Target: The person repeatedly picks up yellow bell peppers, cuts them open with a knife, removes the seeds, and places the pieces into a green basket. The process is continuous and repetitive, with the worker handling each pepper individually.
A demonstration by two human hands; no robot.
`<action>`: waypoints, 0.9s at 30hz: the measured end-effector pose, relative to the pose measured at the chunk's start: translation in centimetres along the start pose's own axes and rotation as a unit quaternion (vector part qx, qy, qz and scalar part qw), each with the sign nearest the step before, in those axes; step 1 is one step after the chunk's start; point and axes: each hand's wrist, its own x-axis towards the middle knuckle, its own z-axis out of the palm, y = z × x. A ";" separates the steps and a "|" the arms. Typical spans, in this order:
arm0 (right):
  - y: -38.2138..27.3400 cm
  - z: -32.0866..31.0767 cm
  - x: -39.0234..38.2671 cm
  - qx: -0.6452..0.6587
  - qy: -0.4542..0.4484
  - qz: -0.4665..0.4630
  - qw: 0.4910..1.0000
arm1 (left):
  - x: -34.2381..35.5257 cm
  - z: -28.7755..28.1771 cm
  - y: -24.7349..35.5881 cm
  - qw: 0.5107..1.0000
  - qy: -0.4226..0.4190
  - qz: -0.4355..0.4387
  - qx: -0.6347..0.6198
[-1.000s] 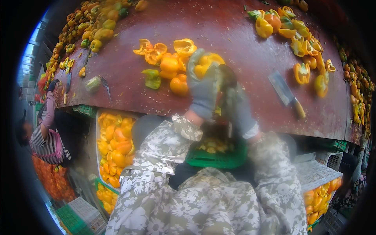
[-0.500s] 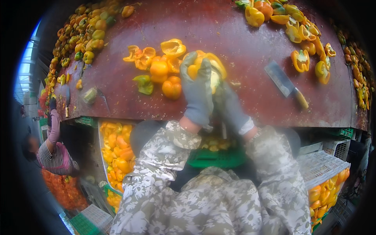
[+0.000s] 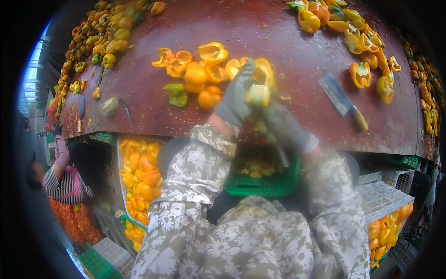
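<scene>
My left hand, in a grey glove, is closed around a yellow bell pepper half above the near part of the table. Its pale cut side and core face up toward me. Close below the pepper is my right hand, gloved too and smeared by motion; its fingers look curled. A thin greyish strip sticks out beneath it, too blurred to name. Left of my hands lie several pepper halves and a greenish piece. Under the table edge, between my knees, a green basket holds pale pieces.
A cleaver with a wooden handle lies on the red table to the right. Peppers are heaped at far left and halves at far right. Crates of yellow peppers flank me. Another person works at the left.
The right hand has drawn down and right, away from the pepper. The half now shows its cut side more fully, and more of the green basket is visible. The view has shifted slightly.
</scene>
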 end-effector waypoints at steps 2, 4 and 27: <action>1.7 -0.8 0.0 -0.116 0.035 -0.051 0.991 | 0.1 0.8 -0.1 0.998 -0.003 -0.053 -0.027; 3.8 -1.4 0.1 -0.327 0.074 -0.229 0.914 | -1.2 1.5 0.5 0.998 0.008 -0.063 -0.014; 1.1 -5.9 -3.1 -0.513 0.168 -0.100 0.836 | -0.4 -6.5 0.3 0.404 0.109 0.476 0.774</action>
